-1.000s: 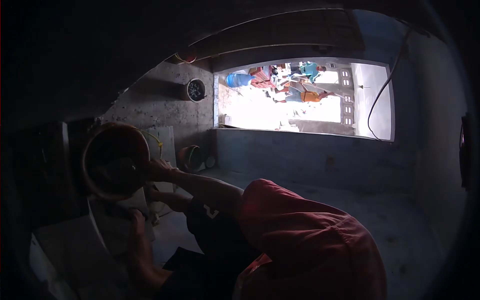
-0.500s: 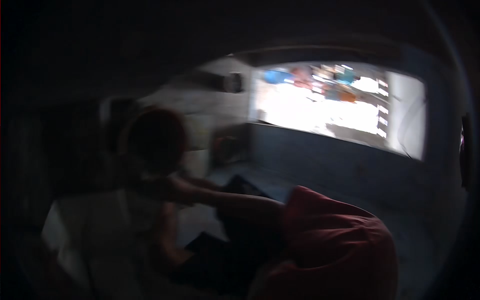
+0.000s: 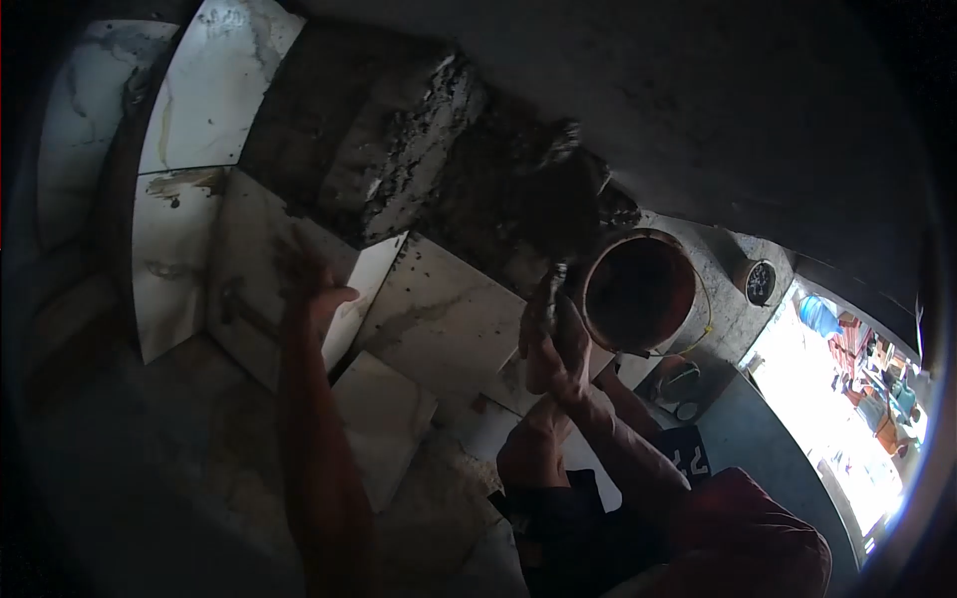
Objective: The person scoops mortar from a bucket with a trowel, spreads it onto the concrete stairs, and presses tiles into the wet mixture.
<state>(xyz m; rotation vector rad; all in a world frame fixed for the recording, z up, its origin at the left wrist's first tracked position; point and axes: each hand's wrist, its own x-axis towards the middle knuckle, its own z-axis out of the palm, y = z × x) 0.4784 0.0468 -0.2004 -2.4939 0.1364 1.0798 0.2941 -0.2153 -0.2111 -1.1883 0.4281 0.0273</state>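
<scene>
My left hand [image 3: 317,289] reaches out over a pale marbled tile [image 3: 254,264], its thumb stretched out and its fingers spread in shadow. Nothing shows in it. In my right hand [image 3: 558,354] is a trowel [image 3: 558,274], held by the handle, with its blade dark and pointing away from me. Dark wet mortar [image 3: 419,140] lies in rough heaps behind the tiles, and the blade overlaps it in this view. Close by my right hand stands a round bucket [image 3: 640,289] with a dark inside and a thin handle.
More marbled tiles stand upright at the left [image 3: 214,85] and lie flat in the middle [image 3: 439,314]. A small round container [image 3: 760,282] stands beyond the bucket. My bent knee [image 3: 536,448] is below my right hand. A bright opening [image 3: 827,419] is at the right.
The view has swung left and steadied, moving the bright opening to the right edge. My left arm now reaches in over the tiles, and the trowel and mortar show plainly.
</scene>
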